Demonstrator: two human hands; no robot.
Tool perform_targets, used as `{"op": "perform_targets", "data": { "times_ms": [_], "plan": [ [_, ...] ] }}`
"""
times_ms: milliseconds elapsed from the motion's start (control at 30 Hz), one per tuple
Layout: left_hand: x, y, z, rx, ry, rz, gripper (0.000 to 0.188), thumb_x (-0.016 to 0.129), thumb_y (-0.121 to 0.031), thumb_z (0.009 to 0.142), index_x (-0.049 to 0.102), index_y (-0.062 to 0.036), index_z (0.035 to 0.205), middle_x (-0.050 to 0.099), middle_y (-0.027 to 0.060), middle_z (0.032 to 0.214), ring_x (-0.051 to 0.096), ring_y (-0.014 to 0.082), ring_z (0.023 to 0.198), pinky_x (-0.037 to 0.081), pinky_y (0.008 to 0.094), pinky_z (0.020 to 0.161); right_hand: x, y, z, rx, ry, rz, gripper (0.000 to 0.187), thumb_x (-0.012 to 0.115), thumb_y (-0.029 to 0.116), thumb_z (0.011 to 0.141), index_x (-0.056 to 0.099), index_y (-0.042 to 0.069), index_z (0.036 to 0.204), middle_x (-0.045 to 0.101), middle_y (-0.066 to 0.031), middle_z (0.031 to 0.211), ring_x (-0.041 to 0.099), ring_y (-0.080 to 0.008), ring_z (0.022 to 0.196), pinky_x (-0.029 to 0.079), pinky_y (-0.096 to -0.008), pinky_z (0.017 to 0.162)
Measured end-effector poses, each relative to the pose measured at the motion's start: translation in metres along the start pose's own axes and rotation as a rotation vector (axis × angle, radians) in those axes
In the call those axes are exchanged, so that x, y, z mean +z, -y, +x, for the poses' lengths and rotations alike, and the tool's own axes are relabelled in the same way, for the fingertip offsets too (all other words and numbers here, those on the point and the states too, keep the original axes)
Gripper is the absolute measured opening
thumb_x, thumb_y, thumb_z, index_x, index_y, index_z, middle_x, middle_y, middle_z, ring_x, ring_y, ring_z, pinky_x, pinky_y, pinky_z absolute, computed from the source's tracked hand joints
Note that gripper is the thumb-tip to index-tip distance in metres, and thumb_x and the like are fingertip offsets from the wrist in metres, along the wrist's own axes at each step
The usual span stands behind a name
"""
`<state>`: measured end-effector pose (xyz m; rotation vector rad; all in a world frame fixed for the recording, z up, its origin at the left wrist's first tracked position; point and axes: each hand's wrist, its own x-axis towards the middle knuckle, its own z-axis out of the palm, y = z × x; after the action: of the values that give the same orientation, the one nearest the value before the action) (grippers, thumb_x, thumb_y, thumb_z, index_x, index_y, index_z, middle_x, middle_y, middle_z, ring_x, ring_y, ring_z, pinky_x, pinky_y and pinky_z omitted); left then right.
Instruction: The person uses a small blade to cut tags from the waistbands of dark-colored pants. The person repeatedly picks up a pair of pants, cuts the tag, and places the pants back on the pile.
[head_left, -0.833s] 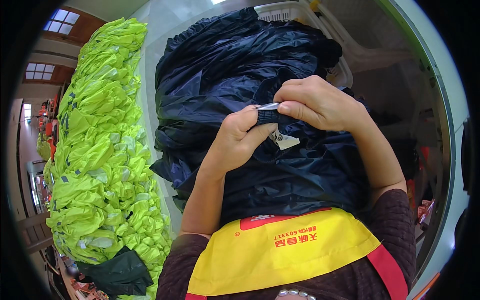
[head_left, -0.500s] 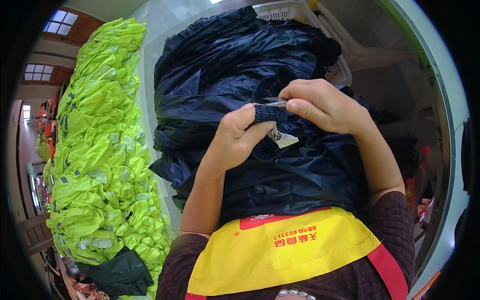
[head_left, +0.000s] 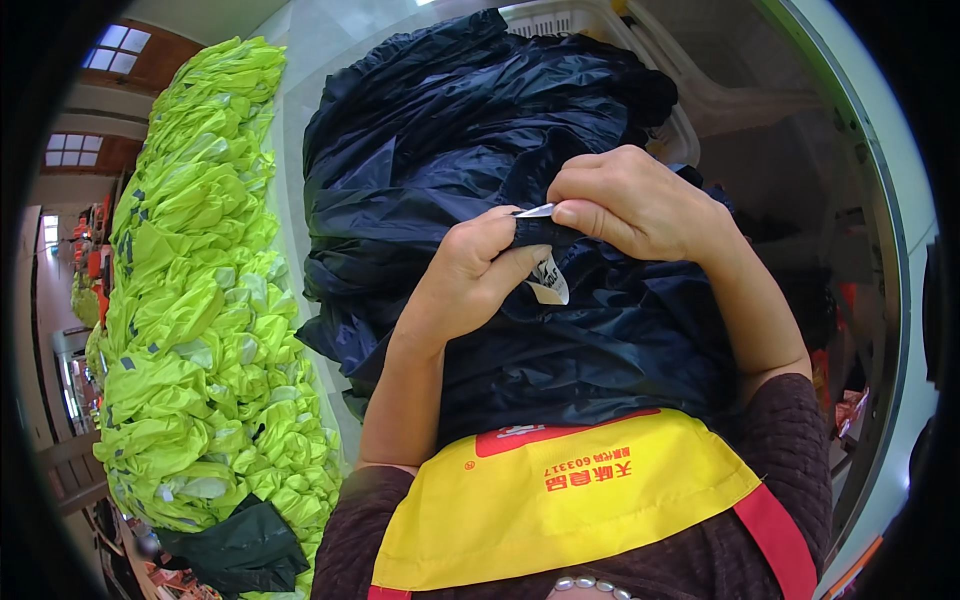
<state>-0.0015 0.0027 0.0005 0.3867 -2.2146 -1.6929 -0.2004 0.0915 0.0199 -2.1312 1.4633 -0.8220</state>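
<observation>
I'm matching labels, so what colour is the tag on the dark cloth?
The tag is white with dark print; it shows best in the head view.

The white label (head_left: 552,284) now hangs more steeply.

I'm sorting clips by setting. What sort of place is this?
Probably a garment workshop: a long heap of yellow-green fabric lies beside a pile of dark cloth, and the right hand holds a small pointed metal tool near a white label.
</observation>
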Motion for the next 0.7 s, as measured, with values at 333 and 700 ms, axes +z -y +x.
{"op": "perform_targets", "data": {
  "times_ms": [333, 700],
  "plan": [
    [-0.001, 0.006, -0.001, -0.016, 0.000, -0.110, 0.011, 0.057, 0.001, 0.084, 0.060, 0.0023, 0.094, 0.057, 0.0044, 0.084, 0.055, 0.0122, 0.074, 0.045, 0.0247, 0.068, 0.012, -0.005, 0.010, 0.115, -0.175, 0.530, 0.026, 0.067, 0.025, 0.082, 0.063, 0.002, 0.091, 0.053, 0.0009, 0.071, 0.045, -0.0073, 0.062, 0.037, -0.0219, 0.056],
    [-0.001, 0.003, -0.003, -0.044, -0.050, -0.244, 0.013, 0.057, 0.000, 0.085, 0.061, 0.0023, 0.097, 0.058, 0.0033, 0.085, 0.057, 0.0106, 0.076, 0.046, 0.0230, 0.071, 0.019, -0.002, 0.030, 0.434, -0.687, 0.894, 0.013, 0.061, 0.018, 0.088, 0.058, 0.006, 0.084, 0.044, 0.0084, 0.059, 0.036, -0.0006, 0.048, 0.027, -0.0171, 0.044]
  ]
}}
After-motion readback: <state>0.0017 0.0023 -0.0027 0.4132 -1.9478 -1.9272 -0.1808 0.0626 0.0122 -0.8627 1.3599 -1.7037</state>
